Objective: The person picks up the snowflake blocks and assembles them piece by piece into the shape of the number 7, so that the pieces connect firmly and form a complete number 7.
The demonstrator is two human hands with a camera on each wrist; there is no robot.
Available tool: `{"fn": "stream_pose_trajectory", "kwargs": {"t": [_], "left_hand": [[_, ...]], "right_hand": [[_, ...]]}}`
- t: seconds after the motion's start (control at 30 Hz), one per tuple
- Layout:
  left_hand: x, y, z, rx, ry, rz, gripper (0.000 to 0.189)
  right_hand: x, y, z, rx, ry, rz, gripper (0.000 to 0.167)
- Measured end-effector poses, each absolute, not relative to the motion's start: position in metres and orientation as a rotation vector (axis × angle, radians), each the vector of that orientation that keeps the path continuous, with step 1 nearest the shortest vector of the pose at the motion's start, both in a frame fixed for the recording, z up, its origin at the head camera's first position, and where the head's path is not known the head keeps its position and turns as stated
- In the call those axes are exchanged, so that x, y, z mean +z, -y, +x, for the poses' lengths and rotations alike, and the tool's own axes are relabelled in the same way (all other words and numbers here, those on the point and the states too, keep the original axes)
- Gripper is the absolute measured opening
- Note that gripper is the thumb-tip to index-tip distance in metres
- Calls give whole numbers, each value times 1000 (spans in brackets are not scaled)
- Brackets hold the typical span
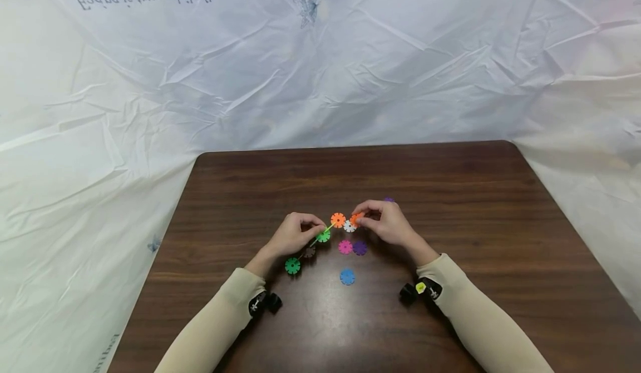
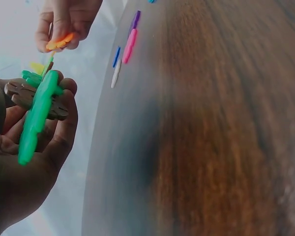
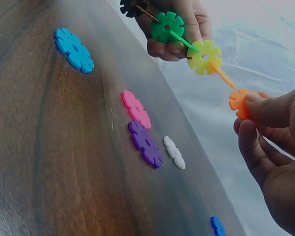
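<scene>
A chain of slotted plastic snowflake discs runs between my two hands above the table. It has a green disc [image 1: 292,266] at its near end, then a brown disc [image 2: 20,94], another green disc [image 3: 167,28], a yellow disc [image 3: 204,56] and an orange disc [image 1: 338,220]. My left hand [image 1: 292,235] grips the chain around its middle green part. Between thumb and fingertips, my right hand [image 1: 386,224] pinches an orange disc [image 3: 239,102], which touches or nearly touches the chain's orange end; whether they are joined I cannot tell.
Loose discs lie on the brown wooden table [image 1: 240,189]: white [image 1: 349,226], pink [image 1: 345,247], purple [image 1: 359,248] and light blue [image 1: 347,276]. Another, dark blue in the right wrist view [image 3: 218,226], lies farther off beyond my right hand. A pale sheet [image 1: 310,83] hangs behind the table.
</scene>
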State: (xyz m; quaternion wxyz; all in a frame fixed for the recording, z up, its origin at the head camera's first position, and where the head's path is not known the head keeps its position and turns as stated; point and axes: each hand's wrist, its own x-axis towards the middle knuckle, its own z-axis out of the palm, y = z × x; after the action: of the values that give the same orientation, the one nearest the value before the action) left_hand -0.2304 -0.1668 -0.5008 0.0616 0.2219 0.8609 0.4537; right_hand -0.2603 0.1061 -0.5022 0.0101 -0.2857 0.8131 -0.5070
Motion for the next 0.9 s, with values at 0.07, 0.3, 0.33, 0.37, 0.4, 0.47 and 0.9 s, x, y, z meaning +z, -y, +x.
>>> {"fn": "stream_pose_trajectory", "kwargs": {"t": [0.07, 0.3, 0.33, 0.37, 0.4, 0.47, 0.9], "left_hand": [[-500, 167, -230, 1367, -2597, 677, 14], [-499, 166, -229, 1361, -2585, 692, 14], [-499, 166, -229, 1359, -2585, 691, 14], [-500, 166, -229, 1359, -2584, 692, 14], [-500, 165, -229, 1359, -2583, 692, 14], [-501, 165, -230, 1362, -2575, 696, 14], [-503, 167, -233, 1378, -2567, 757, 14]], "right_hand": [[-502, -106, -261, -1608, -2529, -898, 8], [-502, -104, -262, -1647, -2534, -854, 11], [-502, -104, -262, -1644, -2538, -852, 11], [-501, -103, -262, -1642, -2539, -853, 11], [-501, -103, -262, -1642, -2542, -858, 11], [-501, -102, -263, -1648, -2546, -871, 11], [-511, -100, -263, -1742, -2558, -948, 11]]}}
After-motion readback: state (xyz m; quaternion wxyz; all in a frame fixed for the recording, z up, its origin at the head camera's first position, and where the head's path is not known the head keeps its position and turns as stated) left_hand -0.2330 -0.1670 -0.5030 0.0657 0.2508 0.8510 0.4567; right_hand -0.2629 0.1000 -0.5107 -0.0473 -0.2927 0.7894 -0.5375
